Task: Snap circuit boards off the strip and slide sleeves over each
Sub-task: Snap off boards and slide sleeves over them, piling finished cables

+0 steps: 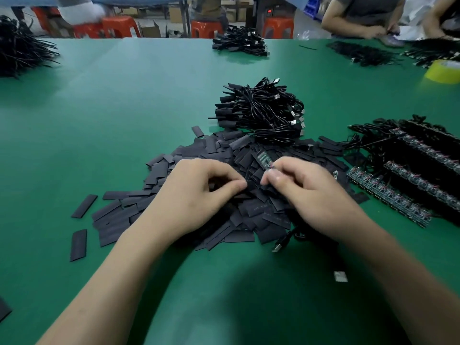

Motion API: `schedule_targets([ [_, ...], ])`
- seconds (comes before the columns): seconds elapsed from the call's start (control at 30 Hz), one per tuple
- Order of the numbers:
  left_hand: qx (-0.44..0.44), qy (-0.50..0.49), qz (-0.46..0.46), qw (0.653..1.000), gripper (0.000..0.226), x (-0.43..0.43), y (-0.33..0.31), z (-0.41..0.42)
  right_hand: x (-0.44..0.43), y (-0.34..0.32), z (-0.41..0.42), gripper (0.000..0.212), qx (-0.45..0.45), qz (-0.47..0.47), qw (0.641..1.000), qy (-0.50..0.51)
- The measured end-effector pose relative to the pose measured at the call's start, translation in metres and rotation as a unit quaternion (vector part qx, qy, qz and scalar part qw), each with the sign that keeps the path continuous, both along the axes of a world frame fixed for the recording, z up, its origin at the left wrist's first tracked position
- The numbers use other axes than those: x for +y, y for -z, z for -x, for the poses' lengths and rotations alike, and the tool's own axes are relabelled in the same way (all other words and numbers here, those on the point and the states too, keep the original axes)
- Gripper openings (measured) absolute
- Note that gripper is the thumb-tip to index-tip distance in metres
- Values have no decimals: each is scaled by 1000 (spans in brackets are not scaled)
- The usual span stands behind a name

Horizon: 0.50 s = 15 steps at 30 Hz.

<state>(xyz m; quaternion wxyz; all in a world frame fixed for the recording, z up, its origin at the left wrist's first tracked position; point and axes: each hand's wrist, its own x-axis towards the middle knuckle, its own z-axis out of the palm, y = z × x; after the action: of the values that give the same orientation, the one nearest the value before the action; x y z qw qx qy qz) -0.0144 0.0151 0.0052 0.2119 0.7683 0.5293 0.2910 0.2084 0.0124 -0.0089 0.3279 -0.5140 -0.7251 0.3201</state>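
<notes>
Head view. A green table [124, 108] runs back to a far edge lined with red stools [119, 26]. At its far right corner sit other people [368, 16], and a yellow tape roll [443, 72] lies at the right edge. Further heaps of black cable [240, 42] lie along the far edge and at the left edge. At mid-table is a pile of flat black sleeves [251, 215], with a few strays lying apart toward the left edge. Some sleeves carry faint pale print, too blurred to read. Just behind the pile stands a bundle of coiled black cables [261, 110] with metal plugs and sleeved ends. Toward the right edge lie the strips of circuit boards [388, 195], dark rows with small red wires, set side by side in slanting lines. Both hands work over the pile. The left hand [196, 195] has its fingers curled, with thumb and forefinger pinching one sleeve [252, 187] at its end. The right hand [313, 195], also curled, grips a single circuit board [264, 159] at its lower end. The board is narrow, dark and dotted with small components, and it juts up and away from the fingertips, just beside the pinched sleeve. A USB plug [279, 246] on a black lead rests at the near side of the pile, below the right wrist.
</notes>
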Motion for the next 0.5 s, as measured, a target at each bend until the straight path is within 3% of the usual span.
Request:
schedule_targets([
  [0.23,-160,27,40,986,9,0,18,-18,2,6,2,27,64,49,997,-14],
  [0.3,-160,20,-3,987,8,-2,21,-22,2,5,3,35,91,57,994,0],
  [0.43,-73,1,-102,992,28,-4,22,-24,1,3,6,46,109,69,992,9],
  [0.5,-92,-17,-108,990,25,-3,24,-24,0,2,8,48,110,68,992,8],
])
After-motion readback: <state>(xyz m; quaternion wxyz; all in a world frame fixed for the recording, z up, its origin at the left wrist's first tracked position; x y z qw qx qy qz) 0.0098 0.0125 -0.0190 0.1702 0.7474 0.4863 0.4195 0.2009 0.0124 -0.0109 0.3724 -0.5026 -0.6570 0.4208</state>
